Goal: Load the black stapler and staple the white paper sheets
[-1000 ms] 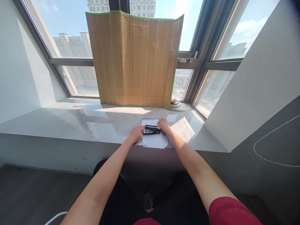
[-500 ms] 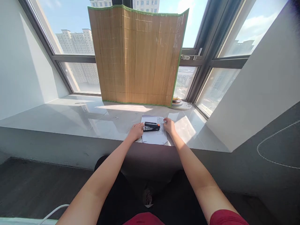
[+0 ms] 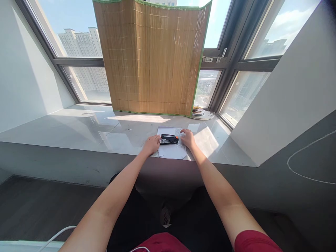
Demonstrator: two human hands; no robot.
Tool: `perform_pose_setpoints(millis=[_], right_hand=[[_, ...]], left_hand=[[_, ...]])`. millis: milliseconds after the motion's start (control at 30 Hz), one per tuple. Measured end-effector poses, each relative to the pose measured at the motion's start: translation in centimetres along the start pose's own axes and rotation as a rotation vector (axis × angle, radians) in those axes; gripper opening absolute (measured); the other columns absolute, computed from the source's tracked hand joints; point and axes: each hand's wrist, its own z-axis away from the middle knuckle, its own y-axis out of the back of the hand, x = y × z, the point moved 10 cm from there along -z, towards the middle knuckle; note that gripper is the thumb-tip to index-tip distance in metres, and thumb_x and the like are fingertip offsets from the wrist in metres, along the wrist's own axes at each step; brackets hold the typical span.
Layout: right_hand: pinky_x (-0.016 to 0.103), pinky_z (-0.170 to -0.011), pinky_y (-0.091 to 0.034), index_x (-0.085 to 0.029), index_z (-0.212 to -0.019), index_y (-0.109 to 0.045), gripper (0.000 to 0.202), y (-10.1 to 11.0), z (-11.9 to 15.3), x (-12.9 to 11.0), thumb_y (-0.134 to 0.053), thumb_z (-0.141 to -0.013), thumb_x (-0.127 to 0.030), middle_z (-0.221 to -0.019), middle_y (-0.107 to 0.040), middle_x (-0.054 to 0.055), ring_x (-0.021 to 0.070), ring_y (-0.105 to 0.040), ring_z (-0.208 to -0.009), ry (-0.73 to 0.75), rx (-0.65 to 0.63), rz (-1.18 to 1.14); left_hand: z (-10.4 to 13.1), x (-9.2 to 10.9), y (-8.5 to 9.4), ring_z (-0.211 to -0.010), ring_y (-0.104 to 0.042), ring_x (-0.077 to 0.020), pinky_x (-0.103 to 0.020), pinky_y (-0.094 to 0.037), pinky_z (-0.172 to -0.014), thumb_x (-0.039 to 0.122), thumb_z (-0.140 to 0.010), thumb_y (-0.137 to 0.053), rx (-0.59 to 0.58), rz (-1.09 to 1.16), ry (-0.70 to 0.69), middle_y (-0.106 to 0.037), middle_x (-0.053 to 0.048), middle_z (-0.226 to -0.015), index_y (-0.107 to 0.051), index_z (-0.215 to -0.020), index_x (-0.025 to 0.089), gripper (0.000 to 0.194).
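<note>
A black stapler (image 3: pixel 169 139) with an orange spot at its right end lies on white paper sheets (image 3: pixel 172 152) at the sill's front edge. My left hand (image 3: pixel 152 145) rests at the left edge of the sheets, its fingertips by the stapler's left end; the fingers are together, and whether they pinch anything is hidden. On the right side, my right hand (image 3: pixel 188 138) is over the sheets' right part, with curled fingers near the printed area, close to the stapler's orange end. What lies under those fingers is too small to tell.
A bamboo mat (image 3: pixel 157 63) with green edging stands upright against the window behind the sheets. Stacked plates (image 3: pixel 203 114) sit at its lower right corner. The pale sill (image 3: pixel 118 140) drops off at its front edge. A white cable (image 3: pixel 59 232) is at the lower left.
My right hand has shifted slightly left, further over the sheets and nearer the stapler. My left hand stays by the stapler's left end. The whole view has shifted slightly.
</note>
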Motion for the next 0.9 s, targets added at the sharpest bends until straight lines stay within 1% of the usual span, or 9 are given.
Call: perform_pose_setpoints(millis=[233, 367, 467, 567, 733, 900], right_hand=[[0.043, -0.102, -0.053, -0.022, -0.118, -0.070, 0.040, -0.36, 0.15, -0.35, -0.059, -0.079, -0.017, -0.126, -0.073, 0.012, 0.0319, -0.064, -0.120, 0.021, -0.041, 0.028], [0.044, -0.104, -0.053, -0.022, -0.116, -0.070, 0.038, -0.36, 0.13, -0.43, -0.059, -0.080, -0.017, -0.126, -0.073, 0.012, 0.0325, -0.063, -0.121, 0.020, -0.056, 0.037], [0.044, -0.104, -0.053, -0.022, -0.114, -0.071, 0.038, -0.32, 0.11, -0.57, -0.059, -0.079, -0.016, -0.126, -0.073, 0.012, 0.0331, -0.063, -0.121, 0.030, -0.056, 0.042], [0.044, -0.104, -0.053, -0.022, -0.114, -0.071, 0.039, -0.35, 0.09, -0.58, -0.058, -0.078, -0.015, -0.126, -0.073, 0.013, 0.0330, -0.063, -0.121, 0.035, -0.055, 0.044], [0.045, -0.104, -0.054, -0.024, -0.124, -0.069, 0.049, -0.62, 0.03, -0.39, -0.057, -0.078, -0.014, -0.131, -0.074, 0.010, 0.0321, -0.064, -0.122, 0.029, -0.068, 0.031], [0.048, -0.106, -0.053, -0.023, -0.124, -0.069, 0.047, -0.77, 0.08, -0.53, -0.056, -0.080, -0.014, -0.135, -0.073, 0.011, 0.0338, -0.063, -0.126, 0.026, -0.100, 0.053]], left_hand=[[-0.05, -0.03, 0.07, -0.152, -0.055, -0.0272, -0.049, -0.037, -0.132, 0.023, -0.111, -0.039, 0.024, 0.003, 0.007, -0.059, -0.008, -0.166, -0.068, -0.144, 0.026, 0.044], [-0.03, 0.10, 0.16, -0.153, -0.054, -0.0265, -0.047, -0.037, -0.133, 0.023, -0.111, -0.038, 0.020, -0.003, 0.002, -0.059, -0.009, -0.165, -0.067, -0.145, 0.024, 0.044], [-0.04, 0.27, 0.23, -0.152, -0.055, -0.0281, -0.049, -0.038, -0.132, 0.023, -0.111, -0.038, 0.016, 0.007, -0.014, -0.060, -0.011, -0.165, -0.067, -0.146, 0.023, 0.045], [-0.07, 0.26, 0.35, -0.150, -0.057, -0.0286, -0.049, -0.039, -0.131, 0.023, -0.110, -0.040, 0.029, 0.018, -0.019, -0.061, -0.010, -0.163, -0.068, -0.146, 0.024, 0.045], [-0.11, 0.13, 0.38, -0.148, -0.058, -0.0286, -0.048, -0.040, -0.130, 0.022, -0.109, -0.042, 0.037, 0.014, -0.008, -0.063, -0.009, -0.162, -0.068, -0.146, 0.025, 0.045], [-0.07, 0.17, 0.34, -0.149, -0.057, -0.0293, -0.048, -0.039, -0.131, 0.023, -0.110, -0.040, 0.022, 0.002, 0.003, -0.061, -0.010, -0.163, -0.069, -0.145, 0.023, 0.045]])
